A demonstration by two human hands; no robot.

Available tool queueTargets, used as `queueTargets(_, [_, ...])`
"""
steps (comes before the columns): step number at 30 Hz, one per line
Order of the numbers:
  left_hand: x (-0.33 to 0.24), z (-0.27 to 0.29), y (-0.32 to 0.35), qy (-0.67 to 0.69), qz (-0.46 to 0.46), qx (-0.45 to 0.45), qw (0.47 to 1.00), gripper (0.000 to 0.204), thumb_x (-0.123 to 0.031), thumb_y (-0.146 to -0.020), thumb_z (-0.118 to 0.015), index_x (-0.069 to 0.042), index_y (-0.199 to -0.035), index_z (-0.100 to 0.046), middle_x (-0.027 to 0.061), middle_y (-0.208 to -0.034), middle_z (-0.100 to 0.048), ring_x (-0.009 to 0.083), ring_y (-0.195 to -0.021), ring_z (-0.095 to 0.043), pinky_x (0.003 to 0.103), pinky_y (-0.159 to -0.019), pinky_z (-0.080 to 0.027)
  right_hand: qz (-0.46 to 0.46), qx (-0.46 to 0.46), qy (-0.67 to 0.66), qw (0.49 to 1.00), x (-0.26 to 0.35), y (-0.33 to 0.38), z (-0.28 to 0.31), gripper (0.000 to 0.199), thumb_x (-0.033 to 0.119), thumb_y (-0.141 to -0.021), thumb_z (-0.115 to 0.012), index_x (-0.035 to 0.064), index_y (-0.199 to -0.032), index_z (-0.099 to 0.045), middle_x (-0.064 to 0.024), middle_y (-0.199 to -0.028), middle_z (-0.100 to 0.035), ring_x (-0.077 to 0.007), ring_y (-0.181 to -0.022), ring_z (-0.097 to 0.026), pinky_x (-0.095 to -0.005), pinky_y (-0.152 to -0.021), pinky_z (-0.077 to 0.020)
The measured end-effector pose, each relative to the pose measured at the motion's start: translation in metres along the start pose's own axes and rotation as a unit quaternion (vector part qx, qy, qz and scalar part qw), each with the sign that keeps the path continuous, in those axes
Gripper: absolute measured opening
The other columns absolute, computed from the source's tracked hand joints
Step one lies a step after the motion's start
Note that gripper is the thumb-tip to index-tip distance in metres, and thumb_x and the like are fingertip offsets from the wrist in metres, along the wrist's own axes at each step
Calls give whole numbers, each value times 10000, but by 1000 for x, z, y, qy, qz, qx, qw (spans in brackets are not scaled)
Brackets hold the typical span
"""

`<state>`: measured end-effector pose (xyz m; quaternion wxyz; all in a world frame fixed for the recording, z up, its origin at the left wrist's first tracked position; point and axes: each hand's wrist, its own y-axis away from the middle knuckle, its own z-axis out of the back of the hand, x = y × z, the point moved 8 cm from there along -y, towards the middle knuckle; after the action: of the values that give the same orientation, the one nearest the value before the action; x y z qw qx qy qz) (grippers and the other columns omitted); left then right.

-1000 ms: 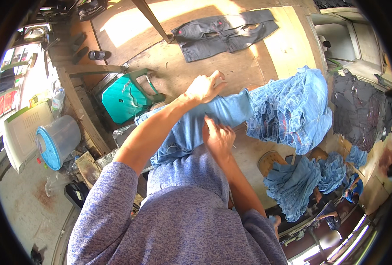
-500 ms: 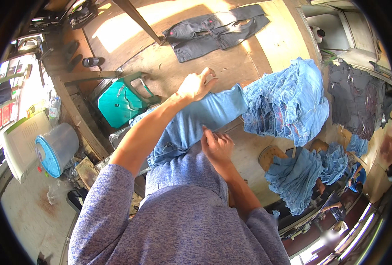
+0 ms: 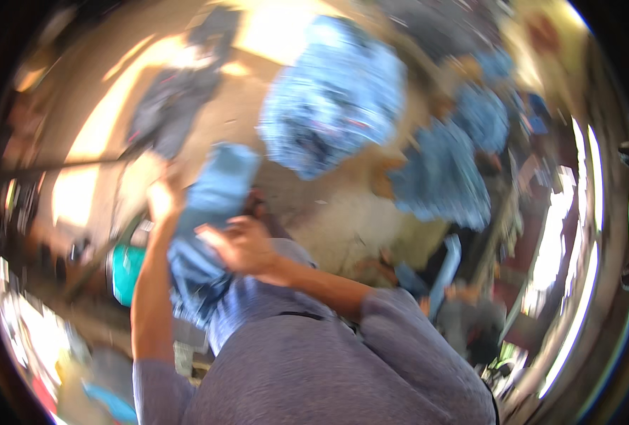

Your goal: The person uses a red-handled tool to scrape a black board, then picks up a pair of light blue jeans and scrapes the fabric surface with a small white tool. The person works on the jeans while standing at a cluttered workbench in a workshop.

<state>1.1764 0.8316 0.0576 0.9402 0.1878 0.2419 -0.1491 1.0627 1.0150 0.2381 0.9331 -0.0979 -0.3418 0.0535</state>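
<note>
A light blue denim garment [image 3: 219,180], looking like a folded trouser leg, stretches from my lap out over the wooden surface. Along its left edge is my left hand [image 3: 164,197], so smeared by motion that its fingers cannot be made out. My right hand [image 3: 242,246] rests over the near part of the denim, thumb and fingers apart. Whether it pinches any cloth does not show. Beyond and to the right sits a large heap of pale blue denim [image 3: 336,99], apart from both hands.
Dark trousers [image 3: 173,106] lie spread at the far left. A teal stool [image 3: 125,275] stands left of my left forearm. More blue denim bundles [image 3: 442,177] are at the right, with dark garments [image 3: 442,28] behind. Blurred, a person [image 3: 470,319] appears at the lower right.
The whole view has swung right and blurred. My right hand has come over the denim from its near edge; my left hand has dropped from above the cloth to its left edge.
</note>
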Motion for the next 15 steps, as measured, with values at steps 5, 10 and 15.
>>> queueTargets(5, [16,-1,-13,175,-120,-184,960,265,-336,-1067,-692,-112,-1209,-694,87,-862,-725,156,-593,-586,341,-523,-463,-76,-101,-83,989,22,-11,-2,279,271,-962,-737,204,-1232,-719,-7,-969,-769,-189,-879,-729,-419,-1001,-469])
queueTargets(10, [47,-18,-42,243,-61,-125,960,314,-330,-1046,-736,-53,-1181,-677,105,-864,-735,157,-766,-697,285,-609,-538,-94,-38,-70,992,33,-11,-10,175,302,-1025,-637,179,-1132,-699,2,-851,-743,-208,-825,-713,-442,-982,-450])
queueTargets(15, [24,-4,-36,297,-141,-157,931,298,-309,-1053,-711,-36,-1168,-675,158,-871,-753,212,-763,-722,362,-671,-584,-132,-48,-46,989,19,11,12,187,283,-1055,-573,157,-1132,-688,19,-798,-739,-219,-799,-704,-442,-932,-437])
